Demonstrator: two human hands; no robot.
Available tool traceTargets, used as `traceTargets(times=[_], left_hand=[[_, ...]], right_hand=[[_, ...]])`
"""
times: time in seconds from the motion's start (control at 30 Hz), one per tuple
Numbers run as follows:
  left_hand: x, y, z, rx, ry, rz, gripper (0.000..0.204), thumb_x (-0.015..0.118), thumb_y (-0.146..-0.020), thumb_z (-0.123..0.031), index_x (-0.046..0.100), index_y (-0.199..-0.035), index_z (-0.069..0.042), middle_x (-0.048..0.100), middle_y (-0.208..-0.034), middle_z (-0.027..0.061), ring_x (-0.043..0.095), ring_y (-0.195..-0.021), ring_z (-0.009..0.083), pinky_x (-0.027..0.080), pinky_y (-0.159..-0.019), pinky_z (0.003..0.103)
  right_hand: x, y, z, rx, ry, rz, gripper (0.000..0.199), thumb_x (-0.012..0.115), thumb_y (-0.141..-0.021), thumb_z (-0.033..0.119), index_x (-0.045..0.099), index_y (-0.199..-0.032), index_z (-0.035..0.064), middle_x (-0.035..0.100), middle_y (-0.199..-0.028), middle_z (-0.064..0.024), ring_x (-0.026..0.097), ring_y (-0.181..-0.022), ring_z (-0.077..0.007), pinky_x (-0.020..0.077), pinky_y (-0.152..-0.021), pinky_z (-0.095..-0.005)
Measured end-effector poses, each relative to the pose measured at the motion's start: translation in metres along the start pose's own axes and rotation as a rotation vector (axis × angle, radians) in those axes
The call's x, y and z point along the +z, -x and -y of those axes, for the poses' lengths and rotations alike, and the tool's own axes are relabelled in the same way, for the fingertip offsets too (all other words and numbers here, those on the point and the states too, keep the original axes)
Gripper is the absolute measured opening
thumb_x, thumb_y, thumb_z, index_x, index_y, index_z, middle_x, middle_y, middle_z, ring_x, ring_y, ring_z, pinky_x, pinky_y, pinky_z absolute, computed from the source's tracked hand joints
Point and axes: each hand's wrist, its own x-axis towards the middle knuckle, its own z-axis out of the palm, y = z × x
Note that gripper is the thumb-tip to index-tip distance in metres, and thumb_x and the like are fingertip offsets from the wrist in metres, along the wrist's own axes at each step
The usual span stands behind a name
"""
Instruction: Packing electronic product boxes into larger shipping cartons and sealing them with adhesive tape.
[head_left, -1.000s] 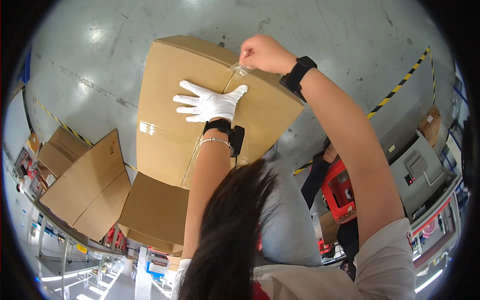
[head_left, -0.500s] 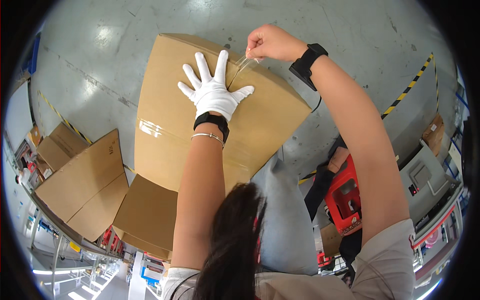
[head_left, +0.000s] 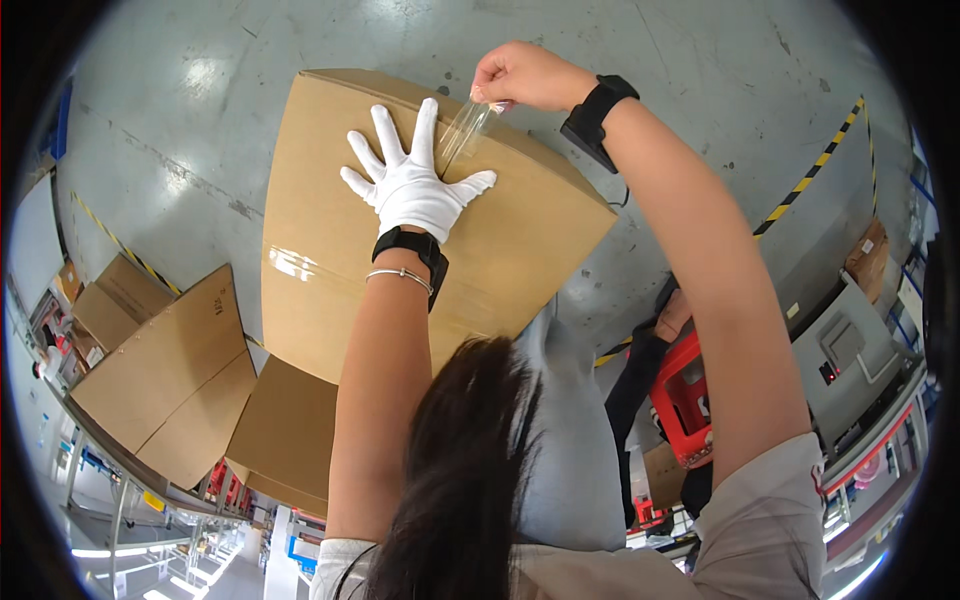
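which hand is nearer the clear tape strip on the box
Right. The right hand pinches the upper end of the clear tape strip, lifting it off the cardboard box. The gloved left hand lies flat on the box, just beside the strip's lower end.

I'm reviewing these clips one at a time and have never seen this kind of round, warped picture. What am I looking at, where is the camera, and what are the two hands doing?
The camera sits on a person's head and looks down through a fisheye lens, so straight edges bend near the rim. The dark hair at the bottom is the wearer's own. There is no machine here, only two arms reaching up from the lower edge.

The left hand, in a white glove, lies flat with fingers spread on top of a large brown cardboard box. The bare right hand pinches a strip of clear tape that runs down to the box by the glove. Both wrists wear dark bands.

The box stands on a grey floor marked with yellow and black lines. More cardboard boxes lie at lower left, and a red crate at right.
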Motion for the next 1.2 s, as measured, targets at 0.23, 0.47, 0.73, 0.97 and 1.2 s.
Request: traceTargets(times=[0.23, 0.47, 0.73, 0.97, 1.2], left_hand=[[0.002, -0.001, 0.007, 0.035, 0.001, -0.089, 0.108, 0.076, -0.06, -0.068, 0.024, -0.15, -0.039, 0.004, -0.161, 0.0122, -0.001, -0.145, 0.043, 0.003, -0.113, 0.064], [0.0, 0.001, 0.001, 0.123, 0.007, -0.152, 0.108, 0.075, -0.062, -0.065, 0.024, -0.151, -0.033, 0.005, -0.161, 0.0114, 0.001, -0.146, 0.0412, 0.005, -0.115, 0.059], [0.008, 0.026, 0.027, 0.138, 0.012, -0.152, 0.106, 0.075, -0.065, -0.063, 0.022, -0.152, -0.032, 0.004, -0.161, 0.0098, 0.0, -0.147, 0.0392, 0.005, -0.117, 0.054], [0.023, 0.043, 0.022, 0.051, 0.088, -0.128, 0.097, 0.07, -0.072, -0.063, 0.021, -0.152, -0.036, 0.004, -0.161, 0.0093, -0.001, -0.147, 0.0391, 0.004, -0.116, 0.057], [0.03, 0.033, 0.013, -0.057, 0.113, -0.156, 0.086, 0.064, -0.079, -0.061, 0.02, -0.151, -0.04, 0.003, -0.161, 0.0094, 0.0, -0.146, 0.0407, 0.004, -0.113, 0.062]], right_hand=[[0.065, -0.01, 0.005, -0.268, 0.46, -0.528, 0.03, 0.052, -0.095, 0.028, 0.061, -0.082, 0.0017, 0.062, -0.073, -0.0152, 0.058, -0.067, -0.0311, 0.049, -0.065, -0.0382], [0.064, 0.002, 0.001, -0.257, 0.843, -0.519, 0.037, 0.049, -0.096, 0.037, 0.061, -0.08, 0.0053, 0.063, -0.075, -0.0175, 0.06, -0.072, -0.0377, 0.0482, -0.065, -0.0452], [0.063, 0.01, 0.026, -0.387, 1.183, -0.54, 0.035, 0.048, -0.095, 0.037, 0.068, -0.085, 0.009, 0.068, -0.082, -0.0142, 0.064, -0.077, -0.0356, 0.0518, -0.069, -0.0471], [0.062, 0.002, 0.012, -0.514, 1.162, -0.669, 0.038, 0.049, -0.095, 0.036, 0.062, -0.075, 0.0074, 0.064, -0.067, -0.0135, 0.061, -0.067, -0.0365, 0.05, -0.061, -0.0473], [0.059, -0.001, 0.014, -0.539, 1.176, -0.599, 0.038, 0.049, -0.095, 0.035, 0.062, -0.073, 0.0071, 0.065, -0.068, -0.014, 0.061, -0.066, -0.0364, 0.0505, -0.061, -0.047]])
